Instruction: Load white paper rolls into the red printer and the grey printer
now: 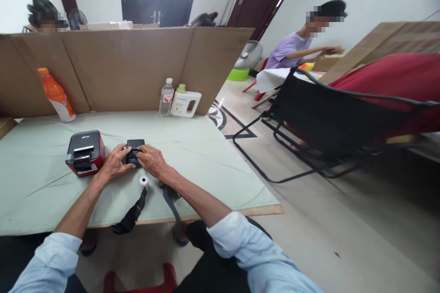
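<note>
A small, boxy black device [135, 143] rests on the pale green tabletop, and both my hands are on it. My left hand [115, 163] grips its left side, thumb and fingers bent around the edge. From the other side my right hand [153, 161] closes over its near right part, hiding some of it. Just in front of the device lies a small white roll [143, 181], with a crumpled black strip [132, 215] trailing over the table's front edge. A red and black desktop printer [85, 151] stands left of my left hand. Partly behind my right forearm lies a dark strap [171, 203].
A cardboard partition [130, 68] closes off the back of the table. Against it stand an orange bottle [57, 95], a clear water bottle [167, 98] and a white jug [185, 103]. To the right are a black folding chair [309, 110] and a seated person [285, 52].
</note>
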A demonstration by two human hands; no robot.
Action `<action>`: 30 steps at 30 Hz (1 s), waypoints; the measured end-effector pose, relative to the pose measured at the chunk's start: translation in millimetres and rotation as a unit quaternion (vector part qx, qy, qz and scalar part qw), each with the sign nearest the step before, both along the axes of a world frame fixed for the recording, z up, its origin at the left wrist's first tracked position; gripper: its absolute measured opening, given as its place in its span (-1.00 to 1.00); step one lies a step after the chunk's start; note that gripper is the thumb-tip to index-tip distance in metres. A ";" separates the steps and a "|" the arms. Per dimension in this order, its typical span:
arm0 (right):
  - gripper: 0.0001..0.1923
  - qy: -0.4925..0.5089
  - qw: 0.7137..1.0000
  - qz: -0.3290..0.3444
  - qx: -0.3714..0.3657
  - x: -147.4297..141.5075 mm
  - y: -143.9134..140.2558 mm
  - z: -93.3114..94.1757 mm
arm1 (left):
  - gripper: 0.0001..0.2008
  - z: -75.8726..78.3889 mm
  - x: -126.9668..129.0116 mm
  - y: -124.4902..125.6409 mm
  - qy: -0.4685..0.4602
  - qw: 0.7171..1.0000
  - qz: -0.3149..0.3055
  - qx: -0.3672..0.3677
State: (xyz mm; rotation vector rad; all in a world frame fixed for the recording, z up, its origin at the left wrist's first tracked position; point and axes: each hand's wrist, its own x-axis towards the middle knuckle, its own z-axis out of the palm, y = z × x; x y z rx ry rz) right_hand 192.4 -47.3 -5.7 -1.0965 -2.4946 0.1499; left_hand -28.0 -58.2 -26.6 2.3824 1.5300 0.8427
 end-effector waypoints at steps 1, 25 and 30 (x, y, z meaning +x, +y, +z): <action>-0.82 -0.004 1.000 -0.002 -0.004 -0.1 -0.2 1.1 | -0.32 0.6 0.6 -0.5 0.003 1.000 0.001 -0.003; -0.60 0.081 0.996 -0.010 -0.021 19.1 5.2 -13.2 | -0.28 1.0 4.1 -4.1 0.023 0.999 0.036 -0.015; -0.64 -0.010 1.000 -0.010 -0.018 15.7 1.5 -6.3 | -0.29 12.4 7.9 -4.1 0.056 0.996 0.056 -0.047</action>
